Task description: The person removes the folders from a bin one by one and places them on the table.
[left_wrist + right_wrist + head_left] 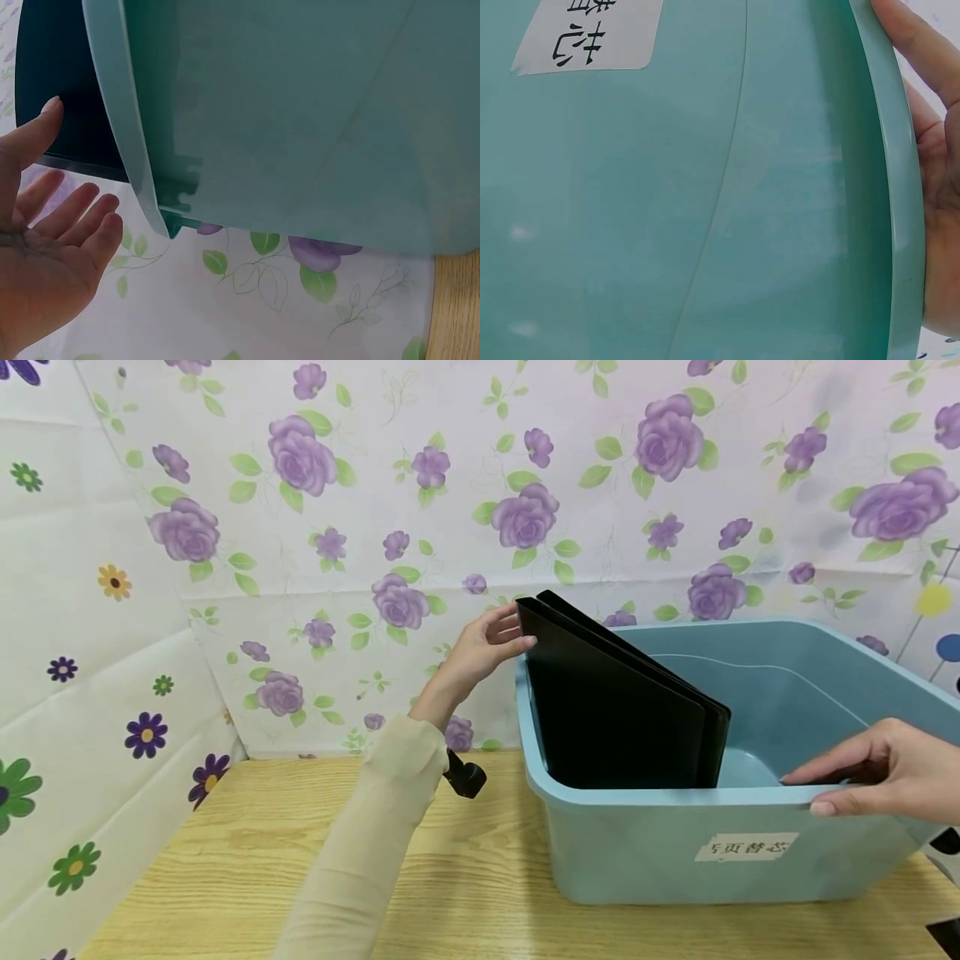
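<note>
1. Folder, flat, black, smooth-faced, showing two leaves. Stands aslant inside the left end of the bin, its upper left corner above the rim; the leaves lie close together, one just behind the other. Whether they are joined cannot be told.
2. Bin, deep, rectangular, pale blue-green plastic, rounded corners and broad lip. Set on the tabletop, toward the right in the head view.
3. Left hand, bare. At the folder's upper left edge; thumb against the front face, the other fingers loosely extended and spread beside the edge, as the left wrist view shows.
4. Right hand, bare. On the bin's near rim, toward the right; thumb outside, the other fingers inside, the rim held between them.
5. Label, white paper, printed with black Chinese characters. Stuck to the bin's near outer wall, below the rim.
6. Sleeve, cream, long. On the left arm.
7. Device, small, black. At the left wrist.
8. Tabletop, light yellow-brown, wood-grained.
9. Sheet, white, purple roses and green leaves. Behind the bin.
10. Sheet, white, multicoloured daisies. Far left.
</note>
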`<state>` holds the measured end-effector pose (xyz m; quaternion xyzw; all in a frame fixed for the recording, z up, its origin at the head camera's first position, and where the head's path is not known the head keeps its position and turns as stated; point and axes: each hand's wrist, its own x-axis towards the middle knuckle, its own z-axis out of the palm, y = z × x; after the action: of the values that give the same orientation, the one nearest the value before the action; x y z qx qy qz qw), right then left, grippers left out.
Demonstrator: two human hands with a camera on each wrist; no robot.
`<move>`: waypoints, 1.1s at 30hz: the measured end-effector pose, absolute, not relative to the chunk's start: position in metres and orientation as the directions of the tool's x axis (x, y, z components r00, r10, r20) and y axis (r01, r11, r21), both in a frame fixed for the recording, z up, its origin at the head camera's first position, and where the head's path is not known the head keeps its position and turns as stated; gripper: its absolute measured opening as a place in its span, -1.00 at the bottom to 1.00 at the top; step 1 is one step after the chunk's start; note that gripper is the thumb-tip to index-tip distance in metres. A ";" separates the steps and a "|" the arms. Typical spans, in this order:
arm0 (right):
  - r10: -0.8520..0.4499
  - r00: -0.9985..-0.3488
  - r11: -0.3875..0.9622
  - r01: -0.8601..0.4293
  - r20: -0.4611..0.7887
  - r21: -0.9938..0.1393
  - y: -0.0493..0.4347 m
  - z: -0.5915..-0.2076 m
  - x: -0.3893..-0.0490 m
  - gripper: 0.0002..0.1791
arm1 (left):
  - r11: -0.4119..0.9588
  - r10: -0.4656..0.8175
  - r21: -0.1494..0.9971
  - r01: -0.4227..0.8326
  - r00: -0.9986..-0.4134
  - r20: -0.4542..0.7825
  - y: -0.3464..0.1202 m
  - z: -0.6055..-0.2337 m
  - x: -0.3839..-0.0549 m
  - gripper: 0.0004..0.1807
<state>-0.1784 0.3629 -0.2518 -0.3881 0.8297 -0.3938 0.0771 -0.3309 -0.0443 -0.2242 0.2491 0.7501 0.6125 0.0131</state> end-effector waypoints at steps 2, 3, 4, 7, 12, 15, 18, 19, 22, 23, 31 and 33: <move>-0.699 -0.693 0.393 -0.577 0.175 -0.716 0.363 -0.252 -0.178 -0.45 | 0.113 0.393 0.930 0.349 -0.876 0.281 -0.042 -0.224 -0.333 -0.30; -0.697 -0.696 0.395 -0.574 0.173 -0.718 0.363 -0.252 -0.178 -0.45 | 0.109 0.397 0.931 0.348 -0.874 0.280 -0.041 -0.225 -0.333 -0.30; -0.695 -0.699 0.397 -0.569 0.170 -0.720 0.363 -0.253 -0.178 -0.45 | 0.102 0.404 0.932 0.347 -0.871 0.280 -0.041 -0.225 -0.334 -0.30; -0.689 -0.706 0.402 -0.562 0.165 -0.723 0.364 -0.253 -0.178 -0.45 | 0.078 0.424 0.933 0.350 -0.859 0.287 -0.039 -0.227 -0.336 -0.34; -0.694 -0.699 0.396 -0.573 0.176 -0.718 0.364 -0.253 -0.177 -0.44 | 0.021 0.438 0.939 0.344 -0.847 0.301 -0.037 -0.229 -0.338 -0.41; -0.696 -0.693 0.394 -0.587 0.187 -0.707 0.364 -0.253 -0.177 -0.44 | -0.021 0.439 0.946 0.323 -0.847 0.299 -0.036 -0.230 -0.338 -0.42; -0.696 -0.691 0.393 -0.595 0.195 -0.702 0.363 -0.253 -0.177 -0.44 | -0.061 0.435 0.950 0.305 -0.849 0.301 -0.035 -0.231 -0.338 -0.44; -0.697 -0.690 0.391 -0.595 0.197 -0.702 0.363 -0.253 -0.177 -0.44 | -0.069 0.431 0.950 0.305 -0.850 0.304 -0.035 -0.231 -0.338 -0.44; -0.695 -0.693 0.393 -0.592 0.194 -0.704 0.363 -0.254 -0.177 -0.45 | -0.078 0.415 0.946 0.315 -0.852 0.318 -0.034 -0.233 -0.338 -0.45; -0.693 -0.696 0.398 -0.589 0.190 -0.703 0.364 -0.254 -0.178 -0.45 | -0.079 0.409 0.944 0.320 -0.853 0.324 -0.034 -0.233 -0.338 -0.45; -0.684 -0.705 0.419 -0.591 0.189 -0.689 0.364 -0.255 -0.178 -0.47 | -0.097 0.364 0.934 0.345 -0.861 0.356 -0.030 -0.236 -0.338 -0.49; -0.677 -0.711 0.429 -0.589 0.188 -0.685 0.364 -0.254 -0.178 -0.47 | -0.099 0.362 0.930 0.353 -0.858 0.364 -0.030 -0.236 -0.338 -0.51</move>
<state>-0.1775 0.3637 -0.2544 -0.3756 0.8432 -0.3802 0.0578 -0.3380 -0.0297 -0.2357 0.2663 0.6712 0.6918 0.0033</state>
